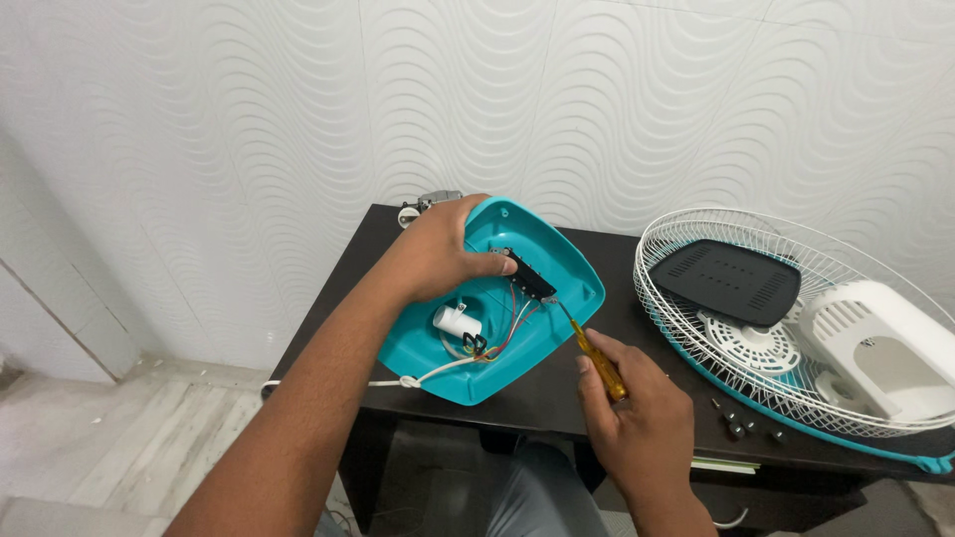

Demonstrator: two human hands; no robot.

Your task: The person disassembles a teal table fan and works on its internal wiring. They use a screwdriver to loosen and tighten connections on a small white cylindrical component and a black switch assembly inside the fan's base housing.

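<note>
While steadied, screwdriver (595,360) at teal base (557,323)

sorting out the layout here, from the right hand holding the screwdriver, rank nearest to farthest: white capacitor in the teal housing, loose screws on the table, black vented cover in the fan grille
From the right hand, in the head view:
1. Loose screws, on the dark table just to its right.
2. White capacitor, inside the teal housing to its left.
3. Black vented cover, lying in the white fan grille, up and right.

Both forearms come in bare, no sleeves in sight, and the left hand (438,254) and right hand (637,418) wear nothing: no gloves, rings or watch. Grey trousers show below.
</note>
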